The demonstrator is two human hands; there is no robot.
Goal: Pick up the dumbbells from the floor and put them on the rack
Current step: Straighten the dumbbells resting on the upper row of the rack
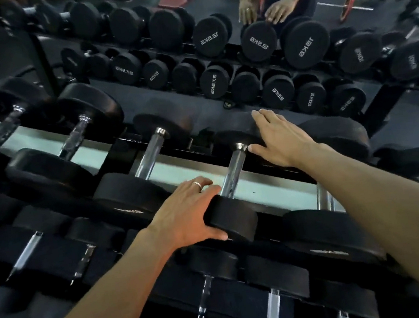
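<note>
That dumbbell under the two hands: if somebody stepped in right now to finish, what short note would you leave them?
Left hand: curled over the near head of the dumbbell, thumb below it.
Right hand: flat and open on the far head.
The dumbbell lies on the top tier of the rack, chrome handle across the rails, between others already stored.
Done: this one looks racked.
Left: let go; the floor is out of view, so check there for more.
</note>
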